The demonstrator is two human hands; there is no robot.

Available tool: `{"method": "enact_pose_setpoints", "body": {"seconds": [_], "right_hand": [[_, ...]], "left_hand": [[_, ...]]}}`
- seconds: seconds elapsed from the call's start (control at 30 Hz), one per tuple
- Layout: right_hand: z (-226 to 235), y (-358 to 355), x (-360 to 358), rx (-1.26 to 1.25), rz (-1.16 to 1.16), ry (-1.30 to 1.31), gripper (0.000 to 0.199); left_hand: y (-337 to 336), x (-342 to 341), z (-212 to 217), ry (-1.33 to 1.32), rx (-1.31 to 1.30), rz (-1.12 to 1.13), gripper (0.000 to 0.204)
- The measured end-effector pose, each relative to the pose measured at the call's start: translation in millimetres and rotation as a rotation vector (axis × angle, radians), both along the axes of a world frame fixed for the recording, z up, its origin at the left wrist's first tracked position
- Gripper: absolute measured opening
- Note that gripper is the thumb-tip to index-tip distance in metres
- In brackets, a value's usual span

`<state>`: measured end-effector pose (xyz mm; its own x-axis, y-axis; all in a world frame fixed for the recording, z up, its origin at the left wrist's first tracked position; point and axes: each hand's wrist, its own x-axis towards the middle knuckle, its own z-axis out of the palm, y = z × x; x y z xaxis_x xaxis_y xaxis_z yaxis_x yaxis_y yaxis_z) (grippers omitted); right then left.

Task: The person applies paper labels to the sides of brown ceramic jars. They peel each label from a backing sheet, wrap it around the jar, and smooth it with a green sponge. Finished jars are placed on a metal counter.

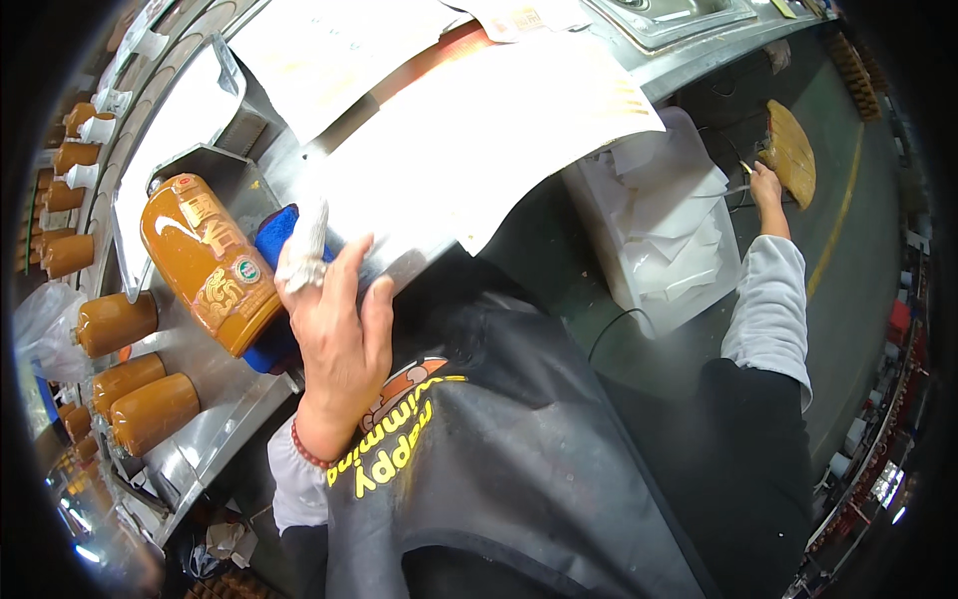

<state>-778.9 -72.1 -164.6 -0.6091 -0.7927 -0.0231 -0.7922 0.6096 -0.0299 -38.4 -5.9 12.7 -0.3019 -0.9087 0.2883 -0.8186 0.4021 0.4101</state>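
My left hand [339, 334] has its fingers apart over the bench's near edge, back upward, with white coverings on some fingers. It is beside a large amber-brown bottle [205, 260] with raised decoration and a round label, lying tilted on blue padding [277, 235]. Whether the fingertips touch the padding, I cannot tell. Far out to the right, my right hand [766, 187] is closed around a thin stick-like tool [736, 190]; its exact kind is too small to make out. Just beyond that hand is a yellow-brown, flat, rounded piece [790, 155].
White sheets [519, 120] cover much of the metal bench. A white bin [654, 295] of papers stands beneath its edge. Several brown bottles [155, 411] lie at left, with more on a curved rack [70, 255]. A sink [669, 20] is at the far side.
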Motion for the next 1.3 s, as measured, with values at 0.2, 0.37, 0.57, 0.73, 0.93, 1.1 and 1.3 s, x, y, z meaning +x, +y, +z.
{"method": "enact_pose_setpoints", "body": {"seconds": [0.2, 0.37, 0.57, 0.73, 0.93, 1.1, 1.3], "right_hand": [[-23, 15, -28, -0.115, 0.108, 0.304, 0.083], [-58, 17, -58, 0.081, 0.182, 0.23, 0.043], [-62, 2, -29, 0.179, 0.118, 0.172, 0.028], [-7, -19, -24, -0.142, 0.318, 0.275, 0.023], [167, -105, 237, -0.328, 0.975, -0.509, 0.037], [198, -149, 417, -0.123, 1.605, -0.562, 0.065], [188, -184, 497, 0.173, 1.556, -0.532, 0.034]], "left_hand": [[-30, -28, -4, -0.142, -0.14, 0.109, 0.023], [-43, -40, -17, -0.003, -0.053, 0.098, 0.014], [-59, -46, -52, 0.114, 0.116, 0.315, 0.027], [-77, -57, -32, 0.324, 0.369, 0.376, 0.033], [-76, -62, -34, 0.155, 0.294, 0.352, 0.019], [-79, -59, -50, 0.188, 0.039, 0.283, 0.018], [-73, -62, -40, 0.213, 0.111, 0.316, 0.016]]}}
